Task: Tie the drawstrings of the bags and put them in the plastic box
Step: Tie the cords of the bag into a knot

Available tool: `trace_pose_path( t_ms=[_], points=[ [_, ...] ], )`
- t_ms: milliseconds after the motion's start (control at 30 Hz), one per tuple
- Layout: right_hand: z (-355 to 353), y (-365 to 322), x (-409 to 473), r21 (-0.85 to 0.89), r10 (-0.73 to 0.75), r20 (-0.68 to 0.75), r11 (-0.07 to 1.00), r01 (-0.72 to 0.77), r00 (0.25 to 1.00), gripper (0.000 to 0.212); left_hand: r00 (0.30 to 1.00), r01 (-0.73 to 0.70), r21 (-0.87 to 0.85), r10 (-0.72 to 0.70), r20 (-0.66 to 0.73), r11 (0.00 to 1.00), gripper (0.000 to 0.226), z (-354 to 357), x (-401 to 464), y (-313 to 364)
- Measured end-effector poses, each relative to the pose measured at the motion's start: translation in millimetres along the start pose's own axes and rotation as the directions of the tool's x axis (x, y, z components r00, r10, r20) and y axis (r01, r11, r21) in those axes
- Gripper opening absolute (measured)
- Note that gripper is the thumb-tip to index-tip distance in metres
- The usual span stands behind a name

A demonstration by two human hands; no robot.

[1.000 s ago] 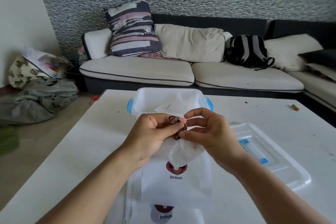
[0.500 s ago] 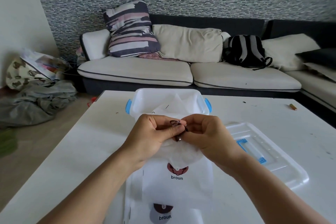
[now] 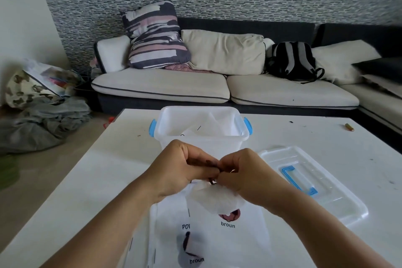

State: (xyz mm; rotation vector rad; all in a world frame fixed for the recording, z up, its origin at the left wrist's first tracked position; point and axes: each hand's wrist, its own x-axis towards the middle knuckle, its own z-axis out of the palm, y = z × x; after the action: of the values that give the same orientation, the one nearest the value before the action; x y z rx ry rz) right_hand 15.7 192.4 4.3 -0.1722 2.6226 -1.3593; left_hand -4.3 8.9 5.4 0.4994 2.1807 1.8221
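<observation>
Both hands, the left hand and right hand, now closed knuckle to knuckle, pinch the dark drawstring tighter on a white bag at six o'clock from the open plastic box, the knot nearing completion.

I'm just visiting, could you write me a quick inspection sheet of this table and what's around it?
Surface: white table, a few dark specks.
Job's things: white bag being tied by its dark drawstring; more bags flat below; open plastic box holding white bags; lid beside it.
Clutter: small brown stick far right.
Hands: left hand and right hand both pinch the drawstring.
Cables: nothing seen.
Surroundings: sofa, backpack, clothes on floor.
</observation>
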Motion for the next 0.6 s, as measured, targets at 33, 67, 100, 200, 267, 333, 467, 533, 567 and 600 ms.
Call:
trace_pose_path(
  t_ms=[33, 67, 100, 200, 267, 333, 467, 533, 567, 600],
  points=[
    [-0.2, -0.7, -0.7, 0.021, -0.008, -0.002, 1.000, 0.008, 1.000, 0.014, 0.999, -0.028, 0.027, 0.029, -0.018, 0.999, 0.020, -0.5, 0.4, 0.6],
    [-1.2, -1.6, -0.7, 0.053, -0.015, 0.001, 0.998, 0.015, 1.000, 0.015, 0.997, -0.063, 0.046, 0.065, -0.042, 0.997, 0.019, -0.8, 0.8, 1.0],
    [-3.2, -2.5, -0.1, 0.105, -0.018, 0.014, 0.994, 0.016, 1.000, 0.015, 0.993, -0.099, 0.059, 0.102, -0.066, 0.993, 0.018, -0.7, 1.1, 2.2],
    [-12.9, 0.4, 1.5, 0.381, -0.014, 0.141, 0.924, -0.041, 0.990, 0.015, 0.976, -0.172, 0.035, 0.175, -0.126, 0.985, 0.018, 1.5, 1.1, 3.5],
    [-18.2, 4.3, 1.1, 0.520, -0.021, 0.274, 0.844, -0.130, 0.961, 0.034, 0.972, -0.180, -0.033, 0.173, -0.158, 0.983, 0.017, 2.3, 0.8, 3.1],
    [-20.1, 5.9, -0.7, 0.609, -0.058, 0.360, 0.771, -0.187, 0.931, 0.042, 0.968, -0.197, -0.079, 0.181, -0.174, 0.977, 0.018, 3.2, 0.4, 3.1],
    [-20.0, 4.6, 0.7, 0.735, -0.152, 0.432, 0.630, -0.250, 0.889, 0.045, 0.958, -0.233, -0.213, 0.186, -0.218, 0.949, 0.016, 3.7, -0.5, 7.8],
    [-19.1, 2.9, 1.7, 0.764, -0.179, 0.449, 0.584, -0.272, 0.876, 0.041, 0.954, -0.251, -0.244, 0.197, -0.227, 0.937, 0.016, 4.1, -1.9, 10.5],
    [-18.3, 3.0, 2.2, 0.771, -0.170, 0.450, 0.570, -0.285, 0.877, 0.038, 0.952, -0.256, -0.245, 0.201, -0.229, 0.935, 0.016, 4.6, -2.3, 10.9],
    [-17.5, 2.8, 2.6, 0.775, -0.164, 0.453, 0.558, -0.296, 0.876, 0.034, 0.952, -0.257, -0.245, 0.201, -0.232, 0.935, 0.016, 4.9, -2.6, 11.2]
  ],
)
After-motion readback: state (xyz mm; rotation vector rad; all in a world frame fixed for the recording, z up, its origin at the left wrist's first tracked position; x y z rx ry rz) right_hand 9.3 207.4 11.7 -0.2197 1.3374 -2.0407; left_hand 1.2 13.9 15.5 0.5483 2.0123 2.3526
